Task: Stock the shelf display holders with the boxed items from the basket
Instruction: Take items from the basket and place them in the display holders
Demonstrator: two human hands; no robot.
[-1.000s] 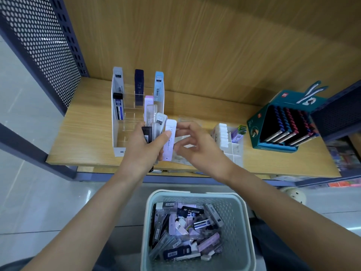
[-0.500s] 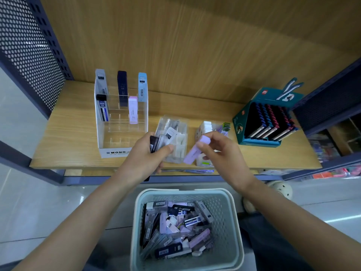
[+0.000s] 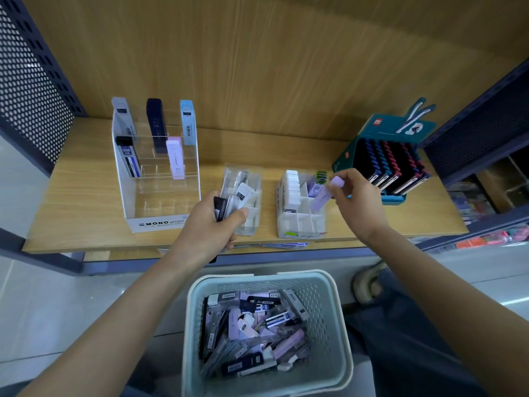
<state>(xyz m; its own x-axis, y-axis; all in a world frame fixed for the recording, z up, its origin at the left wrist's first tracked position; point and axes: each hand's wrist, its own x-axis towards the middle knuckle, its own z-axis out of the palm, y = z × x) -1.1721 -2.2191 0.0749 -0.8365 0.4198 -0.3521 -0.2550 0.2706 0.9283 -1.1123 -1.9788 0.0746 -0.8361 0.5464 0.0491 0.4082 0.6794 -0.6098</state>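
Note:
My left hand [image 3: 213, 224] grips a bunch of slim boxes [image 3: 230, 200], black, clear and white, just in front of a small clear holder [image 3: 252, 179]. My right hand [image 3: 359, 202] pinches a lilac box [image 3: 323, 196] by its top end and holds it tilted over the white divided holder [image 3: 297, 222]. That holder has a row of white boxes [image 3: 292, 186] on its left side. A tall clear tiered holder [image 3: 160, 193] at the left of the shelf carries several upright boxes. Below, the pale green basket [image 3: 337, 308] is full of mixed boxes.
A teal display box [image 3: 347, 159] of dark items stands at the right of the wooden shelf [image 3: 80, 196]. Dark perforated metal panels [image 3: 31, 90] close both sides. Thin flat packets [image 3: 274, 245] lie at the shelf's front edge.
My right hand took a lilac box from the bunch and carried it right, over the white divided holder. My left hand lowered and stayed near the small clear holder.

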